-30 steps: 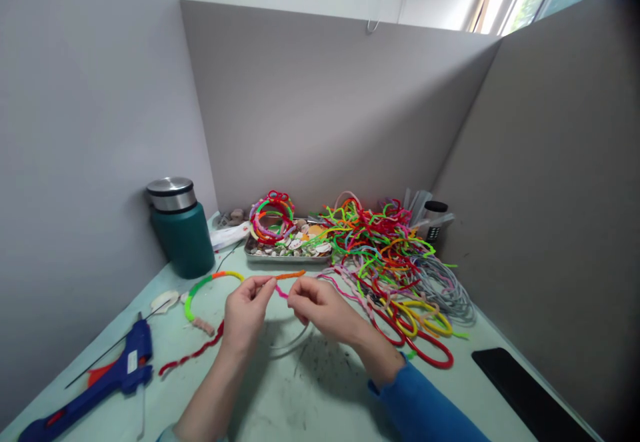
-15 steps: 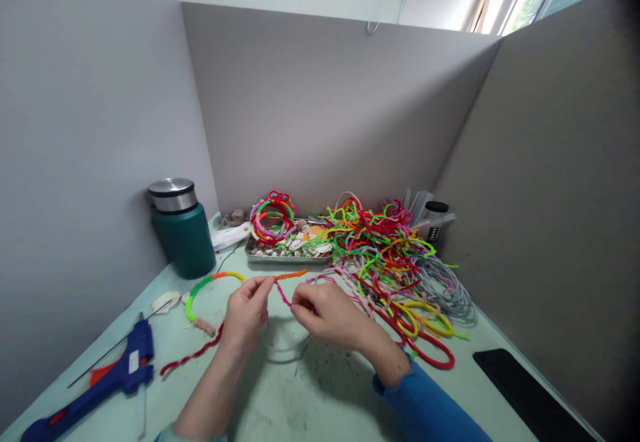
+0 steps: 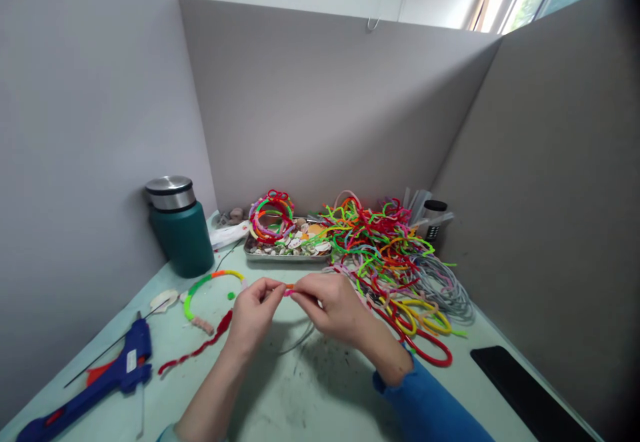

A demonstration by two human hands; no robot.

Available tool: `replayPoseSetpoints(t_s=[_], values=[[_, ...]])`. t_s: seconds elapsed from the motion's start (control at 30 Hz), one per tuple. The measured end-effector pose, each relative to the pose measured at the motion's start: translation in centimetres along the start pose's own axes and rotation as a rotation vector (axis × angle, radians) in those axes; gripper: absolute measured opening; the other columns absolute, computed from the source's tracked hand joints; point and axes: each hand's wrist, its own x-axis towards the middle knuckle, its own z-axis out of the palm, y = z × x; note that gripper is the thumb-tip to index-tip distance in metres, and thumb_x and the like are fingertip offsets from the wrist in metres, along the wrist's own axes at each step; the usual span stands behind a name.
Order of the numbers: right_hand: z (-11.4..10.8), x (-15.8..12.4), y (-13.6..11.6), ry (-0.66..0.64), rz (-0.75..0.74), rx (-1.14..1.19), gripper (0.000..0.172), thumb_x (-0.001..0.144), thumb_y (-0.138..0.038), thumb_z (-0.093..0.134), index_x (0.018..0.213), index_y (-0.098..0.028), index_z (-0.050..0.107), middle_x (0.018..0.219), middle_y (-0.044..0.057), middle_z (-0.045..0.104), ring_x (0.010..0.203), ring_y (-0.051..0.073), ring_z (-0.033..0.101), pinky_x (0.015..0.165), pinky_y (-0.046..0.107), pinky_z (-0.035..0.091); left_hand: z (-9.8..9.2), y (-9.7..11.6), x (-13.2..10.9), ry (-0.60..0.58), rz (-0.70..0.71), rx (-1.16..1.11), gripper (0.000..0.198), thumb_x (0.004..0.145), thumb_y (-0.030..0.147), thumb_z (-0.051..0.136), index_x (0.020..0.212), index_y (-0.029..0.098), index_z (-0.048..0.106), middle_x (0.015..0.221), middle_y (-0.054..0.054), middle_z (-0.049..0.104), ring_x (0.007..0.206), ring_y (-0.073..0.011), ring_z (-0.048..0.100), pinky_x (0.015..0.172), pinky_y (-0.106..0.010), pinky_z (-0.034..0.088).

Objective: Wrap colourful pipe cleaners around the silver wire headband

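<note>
My left hand point(image 3: 254, 312) and my right hand point(image 3: 333, 305) are close together over the table, fingertips nearly meeting. Both pinch a short bit of orange and pink pipe cleaner point(image 3: 289, 291); most of it is hidden by the fingers. Below them a thin grey wire loop point(image 3: 300, 342) shows in part. Left of my left hand lies a curved band of coloured pipe cleaner point(image 3: 190, 302), green, orange and yellow, with a small green piece point(image 3: 231, 296) inside its curve. A twisted red pipe cleaner point(image 3: 200, 349) lies by my left wrist.
A blue glue gun point(image 3: 123, 369) and a teal bottle point(image 3: 183, 239) stand at left. Behind are a metal tray point(image 3: 287, 258) of buttons or shells and wrapped rings point(image 3: 273, 215). A pile of pipe cleaners point(image 3: 375, 235), grey wire coils point(image 3: 445, 289) and a black phone-like slab point(image 3: 520, 389) are at right.
My right hand has moved up and left, its fingertips now close to my left hand's. The orange end that stuck out to the right is now mostly covered by my fingers.
</note>
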Motion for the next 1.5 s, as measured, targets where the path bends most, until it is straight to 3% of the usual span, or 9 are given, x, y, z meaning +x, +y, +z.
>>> replayPoseSetpoints(t_s=[0.23, 0.47, 0.63, 0.87, 1.17, 1.5], values=[[-0.5, 0.2, 0.8, 0.126, 0.115, 0.155, 0.017, 0.084, -0.020, 0.047, 0.080, -0.017, 0.063, 0.078, 0.004, 0.065, 0.071, 0.013, 0.056, 0.066, 0.023, 0.038, 0.5, 1.4, -0.9, -0.215, 0.029, 0.008, 0.025, 0.072, 0.041, 0.056, 0.069, 0.016, 0.062, 0.058, 0.002, 0.052, 0.053, -0.0106, 0.040, 0.050, -0.020, 0.029], [-0.6, 0.3, 0.9, 0.203, 0.233, 0.171, 0.018, 0.084, -0.020, 0.047, 0.077, -0.017, 0.063, 0.070, 0.001, 0.063, 0.063, 0.011, 0.053, 0.059, 0.020, 0.036, 0.8, 2.1, -1.4, -0.281, 0.056, 0.011, 0.023, 0.075, 0.038, 0.053, 0.077, 0.016, 0.061, 0.059, 0.002, 0.048, 0.054, -0.0102, 0.037, 0.049, -0.020, 0.027], [-0.4, 0.3, 0.9, 0.212, 0.255, 0.157, 0.018, 0.083, -0.020, 0.046, 0.077, -0.017, 0.063, 0.068, 0.000, 0.063, 0.060, 0.010, 0.052, 0.057, 0.020, 0.034, 1.0, 1.5, -1.5, -0.250, 0.039, 0.081, 0.025, 0.072, 0.040, 0.058, 0.080, 0.016, 0.059, 0.050, 0.007, 0.033, 0.047, -0.0081, 0.027, 0.045, -0.020, 0.020], [-0.2, 0.3, 1.0, 0.212, 0.273, 0.144, 0.019, 0.084, -0.022, 0.046, 0.077, -0.017, 0.063, 0.065, -0.001, 0.061, 0.057, 0.009, 0.049, 0.055, 0.020, 0.033, 1.0, 1.8, -1.4, -0.200, 0.092, 0.057, 0.023, 0.074, 0.039, 0.055, 0.072, 0.016, 0.060, 0.059, 0.002, 0.048, 0.053, -0.0101, 0.037, 0.049, -0.020, 0.027], [0.2, 0.2, 1.9, 0.182, 0.344, 0.096, 0.021, 0.083, -0.027, 0.047, 0.076, -0.017, 0.064, 0.061, -0.001, 0.060, 0.053, 0.009, 0.047, 0.051, 0.020, 0.030, 0.8, 2.3, -1.7, -0.192, 0.084, -0.005, 0.024, 0.072, 0.039, 0.056, 0.066, 0.017, 0.059, 0.057, 0.002, 0.046, 0.055, -0.0109, 0.039, 0.050, -0.020, 0.030], [-0.1, 0.3, 1.7, 0.180, 0.337, 0.156, 0.020, 0.083, -0.027, 0.048, 0.077, -0.016, 0.063, 0.060, -0.002, 0.057, 0.053, 0.008, 0.044, 0.050, 0.019, 0.030, 0.9, 1.8, -1.4, -0.241, 0.038, -0.043, 0.019, 0.069, 0.033, 0.060, 0.077, 0.016, 0.062, 0.070, 0.000, 0.059, 0.062, -0.0127, 0.049, 0.056, -0.020, 0.036]])
